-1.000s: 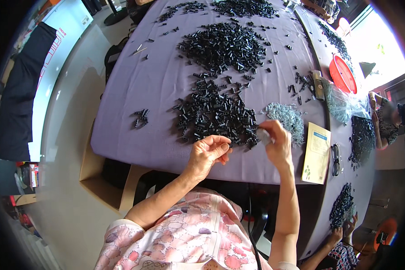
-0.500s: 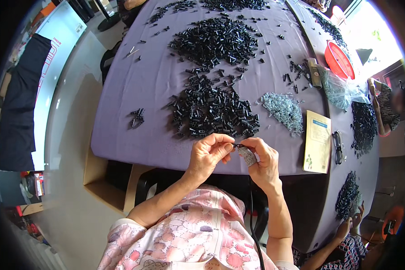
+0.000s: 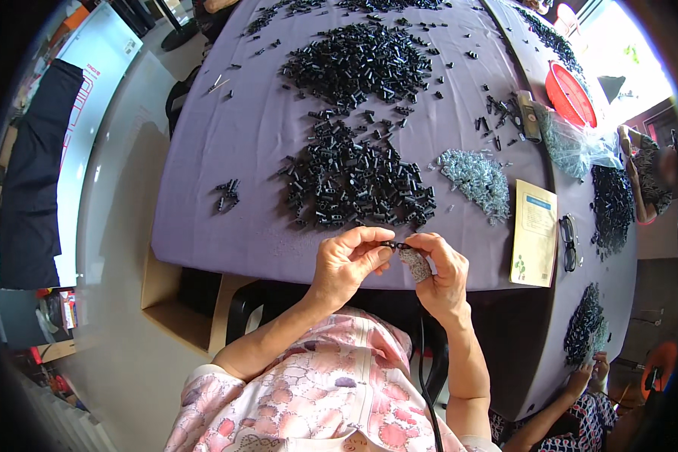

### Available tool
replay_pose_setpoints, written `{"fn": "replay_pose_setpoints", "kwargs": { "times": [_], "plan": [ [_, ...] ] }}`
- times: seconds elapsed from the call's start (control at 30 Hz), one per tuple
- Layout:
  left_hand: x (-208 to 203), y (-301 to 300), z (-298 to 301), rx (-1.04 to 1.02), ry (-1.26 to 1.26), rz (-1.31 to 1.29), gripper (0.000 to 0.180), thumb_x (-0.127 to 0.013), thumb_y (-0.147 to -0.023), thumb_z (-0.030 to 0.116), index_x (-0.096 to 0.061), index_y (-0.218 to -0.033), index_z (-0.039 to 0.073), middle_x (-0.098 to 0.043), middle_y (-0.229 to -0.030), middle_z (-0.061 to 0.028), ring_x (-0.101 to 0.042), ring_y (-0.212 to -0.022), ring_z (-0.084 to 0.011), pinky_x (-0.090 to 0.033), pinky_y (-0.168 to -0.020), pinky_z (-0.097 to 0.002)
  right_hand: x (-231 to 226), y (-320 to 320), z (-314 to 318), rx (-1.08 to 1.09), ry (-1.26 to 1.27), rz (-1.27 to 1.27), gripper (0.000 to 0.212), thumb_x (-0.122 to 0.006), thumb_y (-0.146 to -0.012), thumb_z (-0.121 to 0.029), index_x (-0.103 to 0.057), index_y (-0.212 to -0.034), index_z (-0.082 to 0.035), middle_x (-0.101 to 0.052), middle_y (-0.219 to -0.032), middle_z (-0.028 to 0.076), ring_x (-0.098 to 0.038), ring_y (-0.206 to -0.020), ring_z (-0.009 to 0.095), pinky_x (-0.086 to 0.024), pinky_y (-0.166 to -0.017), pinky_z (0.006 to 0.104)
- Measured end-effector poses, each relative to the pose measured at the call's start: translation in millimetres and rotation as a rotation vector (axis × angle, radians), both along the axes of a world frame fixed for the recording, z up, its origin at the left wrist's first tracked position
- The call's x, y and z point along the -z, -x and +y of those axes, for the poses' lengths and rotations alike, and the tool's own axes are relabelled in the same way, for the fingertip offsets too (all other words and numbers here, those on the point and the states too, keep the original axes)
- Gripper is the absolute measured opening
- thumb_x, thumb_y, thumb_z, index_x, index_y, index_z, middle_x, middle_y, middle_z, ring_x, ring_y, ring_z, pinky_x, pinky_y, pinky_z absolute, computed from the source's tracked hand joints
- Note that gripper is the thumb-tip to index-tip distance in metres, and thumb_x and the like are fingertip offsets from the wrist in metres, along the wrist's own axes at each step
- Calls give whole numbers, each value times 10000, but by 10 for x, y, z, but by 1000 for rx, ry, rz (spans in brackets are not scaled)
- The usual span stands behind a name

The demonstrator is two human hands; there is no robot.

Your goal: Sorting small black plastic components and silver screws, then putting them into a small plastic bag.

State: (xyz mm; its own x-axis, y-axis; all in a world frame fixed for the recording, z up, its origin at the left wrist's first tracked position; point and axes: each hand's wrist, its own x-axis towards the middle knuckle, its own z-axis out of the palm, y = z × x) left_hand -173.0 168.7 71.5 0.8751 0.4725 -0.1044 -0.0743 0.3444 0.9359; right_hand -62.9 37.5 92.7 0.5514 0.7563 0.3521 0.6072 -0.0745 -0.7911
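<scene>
Matt purple cloth [image 3: 248, 151] covers the surface. The black tubes [image 3: 354, 181] look like dull plastic, the grey bits [image 3: 474, 177] glint like metal, the booklet [image 3: 535, 233] is smooth paper, and the bag [image 3: 572, 143] is glossy clear plastic.

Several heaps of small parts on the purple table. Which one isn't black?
The grey heap, right of the big black pile nearest the hands and beside the yellow booklet. Every other heap is black.

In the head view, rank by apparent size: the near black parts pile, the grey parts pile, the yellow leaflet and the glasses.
1. Near black parts pile
2. Grey parts pile and yellow leaflet: alike, unranked
3. Glasses

Fisheye bending near the rim makes this approximate.
</scene>
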Motion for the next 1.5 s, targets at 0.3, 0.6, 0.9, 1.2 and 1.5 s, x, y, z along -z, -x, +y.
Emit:
{"fn": "replay_pose_setpoints", "kwargs": {
  "times": [0.3, 0.6, 0.9, 1.2, 1.5],
  "plan": [
    [48, -3, -20, -11, 10, -11, 163, -616, -862, 14, -636, -1023, 5, -655, -804, -40, -606, -687, -82, -510, -621, -219, 0, 19, 0, 3, -17, -25, 433, -456, -557, 162, -561, -949, 13, -621, -876, 139, -631, -778, 298, -512, -709, 323],
    [22, 0, -26, 4, 76, -20, 151, -637, -834, -15, -654, -983, 2, -652, -810, -61, -614, -683, -103, -520, -606, -231, -85, -27, 5, -35, 10, -146, 434, -458, -539, 157, -565, -934, 10, -621, -855, 149, -626, -762, 321, -513, -692, 338],
    [-17, -23, -38, 32, 21, 3, 141, -648, -822, -18, -660, -962, -4, -653, -828, -64, -611, -684, -105, -518, -608, -233, -161, -99, -9, -136, 85, -249, 483, -498, -524, 141, -555, -983, 2, -612, -881, 153, -611, -796, 351, -511, -685, 389],
    [13, -137, -96, -9, 182, 30, 146, -624, -862, 43, -647, -994, -14, -679, -828, -85, -646, -711, -121, -532, -672, -247, 5, -145, -3, -15, 16, -53, 400, -531, -599, 149, -596, -964, -2, -629, -876, 145, -628, -752, 310, -511, -663, 341],
    [163, -195, -222, -124, 556, -9, 150, -611, -857, 38, -654, -999, 15, -678, -903, -80, -652, -867, -156, -510, -774, -243, 179, 136, 115, 154, -106, -14, 586, -622, -593, 154, -524, -1142, -24, -617, -1011, 135, -624, -824, 281, -512, -712, 332]
  ]
}}
